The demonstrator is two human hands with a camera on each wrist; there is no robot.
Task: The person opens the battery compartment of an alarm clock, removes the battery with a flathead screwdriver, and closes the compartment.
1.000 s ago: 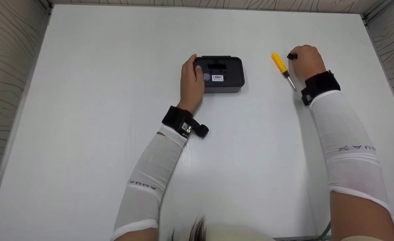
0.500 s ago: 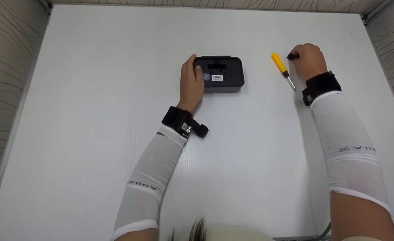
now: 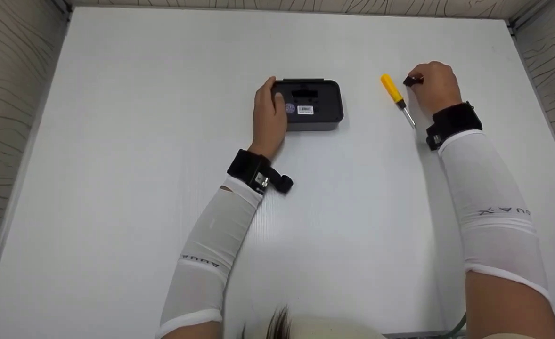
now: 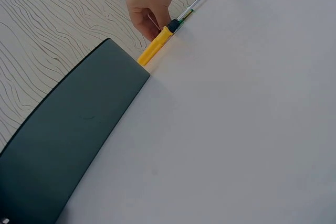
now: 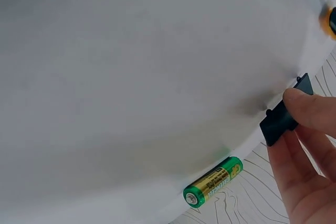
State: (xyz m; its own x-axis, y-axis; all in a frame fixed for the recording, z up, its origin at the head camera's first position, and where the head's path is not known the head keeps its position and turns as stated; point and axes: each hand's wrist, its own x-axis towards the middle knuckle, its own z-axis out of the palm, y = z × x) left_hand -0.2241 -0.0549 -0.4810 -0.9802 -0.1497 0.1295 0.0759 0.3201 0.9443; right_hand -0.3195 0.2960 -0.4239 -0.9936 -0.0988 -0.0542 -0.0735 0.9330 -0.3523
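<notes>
My left hand (image 3: 269,115) holds the left side of a black box-shaped device (image 3: 324,101), its thumb lying on the upper face. That face has a recessed slot, a barcode label and a round sticker. Off to the right, my right hand (image 3: 436,84) pinches a small black battery cover (image 5: 286,114) between thumb and fingers, close over the table. Two little tabs stick out along the cover's edge. A green and gold battery (image 5: 213,182) lies near that hand in the right wrist view; the hand hides it in the head view.
Between the device and my right hand lies a yellow-handled screwdriver (image 3: 391,88), its tip toward me. Everything rests on a white table (image 3: 131,141), with patterned panels (image 3: 13,70) along its sides and back.
My right hand has shifted very slightly right, and the battery cover has tilted a little in its fingers. The left hand, device and screwdriver stay where they were.
</notes>
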